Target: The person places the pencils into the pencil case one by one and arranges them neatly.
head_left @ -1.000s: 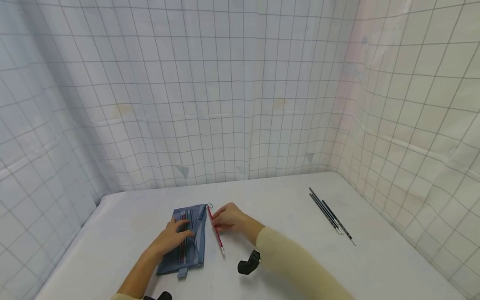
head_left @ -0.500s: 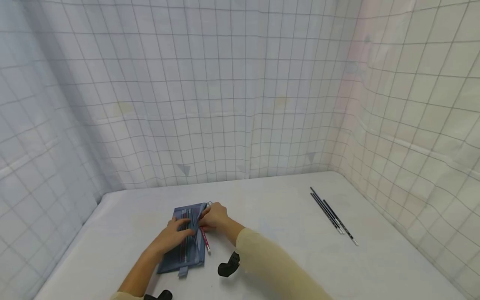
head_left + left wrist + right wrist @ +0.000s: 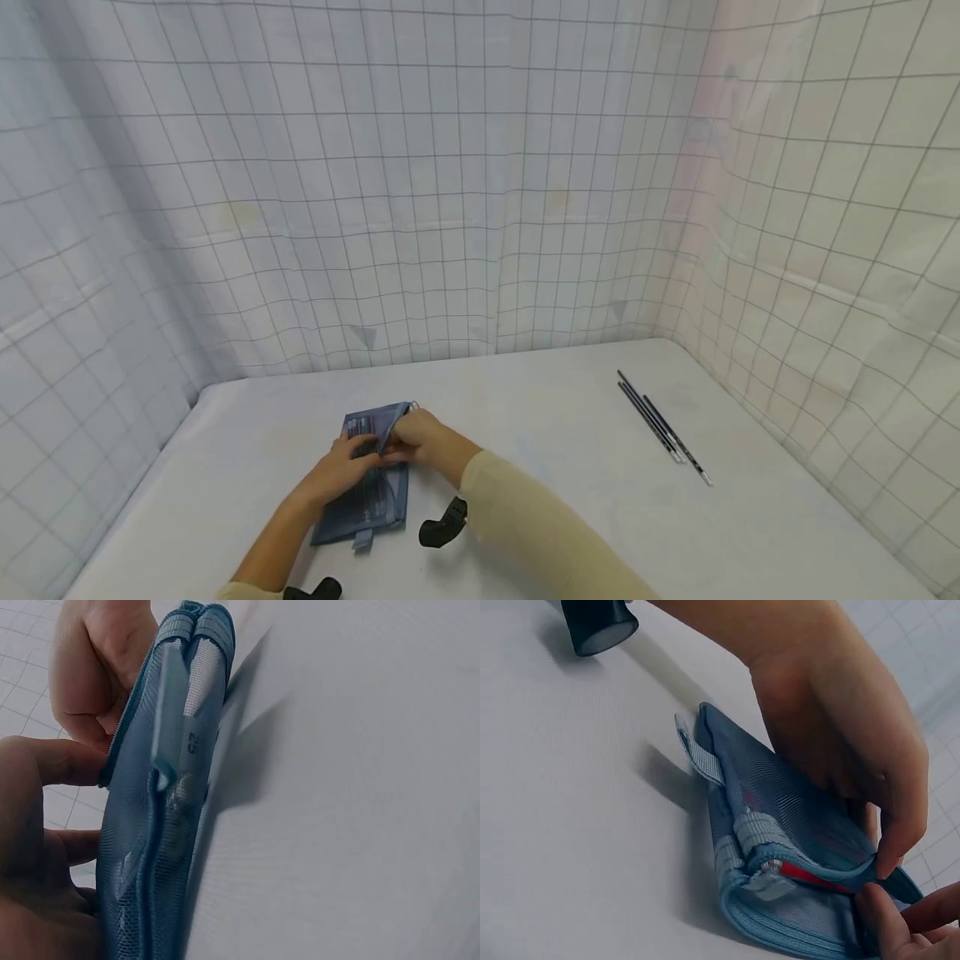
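A blue mesh zip pencil case lies on the table in the head view, with both hands at its right-hand opening. My left hand rests over it, thumb and fingers gripping the lip, as the right wrist view also shows. My right hand reaches in from the right and pinches the opening's edge, its fingertips close to the left ones. Between the edges lies a red pencil, its white end near the case's corner. Its other end is hidden. Through the mesh, other slim items show faintly.
Several dark pencils with white ends lie at the right on the white table. A fabric tab sticks out from the case's near end. White gridded curtains hang around the table's back and sides.
My right hand has moved left with the red pencil, from beside the case to its opening. The pencil has gone from the tabletop into the case. The left hand has stayed on the case.
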Available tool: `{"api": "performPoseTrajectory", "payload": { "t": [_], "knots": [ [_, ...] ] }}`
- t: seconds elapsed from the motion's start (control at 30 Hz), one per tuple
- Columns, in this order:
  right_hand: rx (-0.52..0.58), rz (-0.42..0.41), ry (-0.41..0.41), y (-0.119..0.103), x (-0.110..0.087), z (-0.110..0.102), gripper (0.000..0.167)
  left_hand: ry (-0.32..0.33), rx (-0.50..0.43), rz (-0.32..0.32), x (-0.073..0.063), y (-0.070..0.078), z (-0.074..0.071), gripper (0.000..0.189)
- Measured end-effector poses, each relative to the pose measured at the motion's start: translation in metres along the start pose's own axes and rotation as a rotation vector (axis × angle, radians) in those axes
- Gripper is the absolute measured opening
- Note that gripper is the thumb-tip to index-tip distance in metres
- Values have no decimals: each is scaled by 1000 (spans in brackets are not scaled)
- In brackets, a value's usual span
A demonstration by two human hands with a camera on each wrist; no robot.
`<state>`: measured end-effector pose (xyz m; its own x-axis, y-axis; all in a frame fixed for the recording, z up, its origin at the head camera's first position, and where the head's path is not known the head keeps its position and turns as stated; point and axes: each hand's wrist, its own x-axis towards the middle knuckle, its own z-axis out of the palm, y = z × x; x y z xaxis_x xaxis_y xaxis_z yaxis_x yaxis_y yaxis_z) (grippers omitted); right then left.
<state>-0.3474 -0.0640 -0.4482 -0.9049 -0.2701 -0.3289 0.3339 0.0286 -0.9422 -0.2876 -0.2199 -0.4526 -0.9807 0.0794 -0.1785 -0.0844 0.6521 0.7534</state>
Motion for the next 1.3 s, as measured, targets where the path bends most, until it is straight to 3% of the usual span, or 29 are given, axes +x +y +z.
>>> {"api": "performPoseTrajectory", "payload": {
  "t": [0.07,0.17,0.43,0.77,1.3],
  "knots": [
    [97,44,-37,3,0,0,19,-6,-5,2,-1,0,-1,72],
    [126,47,-44,5,0,-3,17,-13,-3,9,-2,1,-1,73],
    [32,15,-57,-1,-3,-25,11,10,89,76,-5,3,0,79],
    [-50,5,-135,-14,-12,-48,27,5,105,66,-4,4,0,79],
    [-156,-71,-131,-32,-27,-87,33,27,169,41,2,3,3,93]
  ]
}}
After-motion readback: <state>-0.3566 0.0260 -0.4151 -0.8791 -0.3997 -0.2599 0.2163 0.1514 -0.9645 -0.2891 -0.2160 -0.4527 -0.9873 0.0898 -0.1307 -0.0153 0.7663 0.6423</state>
